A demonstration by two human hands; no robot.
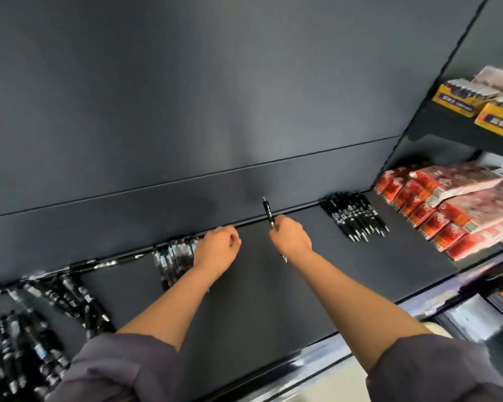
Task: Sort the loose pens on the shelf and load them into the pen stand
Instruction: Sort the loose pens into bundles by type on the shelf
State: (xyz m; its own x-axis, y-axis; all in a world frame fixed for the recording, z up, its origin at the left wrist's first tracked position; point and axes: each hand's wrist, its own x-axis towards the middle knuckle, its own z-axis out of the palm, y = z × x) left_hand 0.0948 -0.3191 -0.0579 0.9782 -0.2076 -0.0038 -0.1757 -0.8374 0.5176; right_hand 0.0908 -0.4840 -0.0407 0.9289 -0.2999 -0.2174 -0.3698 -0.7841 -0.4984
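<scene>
Shelf [253, 300], dark grey, flat, closed at the rear by a back panel [215, 111] of the same colour.

Right hand [291, 237]: fingers curled round one black pen [269, 211]. The pen stands nearly upright above the middle of the shelf, its cap end up toward the back panel and its metal tip showing below the wrist.

Left hand [217, 248]: knuckles up, fingers curled under, at the right end of the clear-barrelled row [173, 255]. Whether the fingers grasp a pen or merely rest on the row cannot be told.

Clear-barrelled row: pens laid side by side against the rear edge, left of centre, partly hidden by the left forearm.

Black batch [355, 217]: pens laid parallel and touching, right of centre, tips pointing toward the front right, well apart from both hands.

Loose heap [50, 314]: black pens lying crosswise at the shelf's left end, blurred.

Stray pens [105, 264]: a few lying end to end along the rear edge, between the loose heap and the clear-barrelled row.

Red packets [436, 204]: stacked at the right end, just beside the black batch.

Yellow boxes [462, 101]: on an upper shelf [447, 126] at far right.

Sleeves [128, 369]: grey, pushed up to the elbows.
</scene>
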